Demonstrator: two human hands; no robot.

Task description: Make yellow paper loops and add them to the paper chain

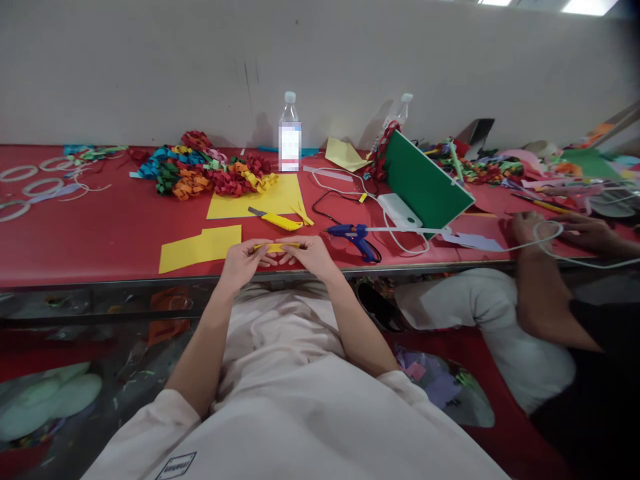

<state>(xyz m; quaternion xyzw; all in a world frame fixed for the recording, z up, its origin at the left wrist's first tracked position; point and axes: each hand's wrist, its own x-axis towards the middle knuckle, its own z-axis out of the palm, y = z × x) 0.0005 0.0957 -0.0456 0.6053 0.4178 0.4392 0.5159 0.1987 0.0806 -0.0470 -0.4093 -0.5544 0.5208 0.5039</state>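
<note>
My left hand (243, 258) and my right hand (311, 253) meet at the near edge of the red table (115, 233). Both pinch a narrow yellow paper strip (277, 247) stretched between them, fingers closed on its ends. Just beyond the strip lies a yellow utility knife (277, 219) on a yellow paper sheet (260, 201). A second yellow sheet (200, 247) lies flat to the left of my left hand. A blue glue gun (356, 238) rests to the right of my right hand.
A pile of curled coloured paper (207, 172) and a water bottle (289, 133) stand farther back. A green board (425, 182) leans over a white power bank (399, 210) with cables. Another person's hands (555, 230) rest at the right. White rings (30, 183) lie far left.
</note>
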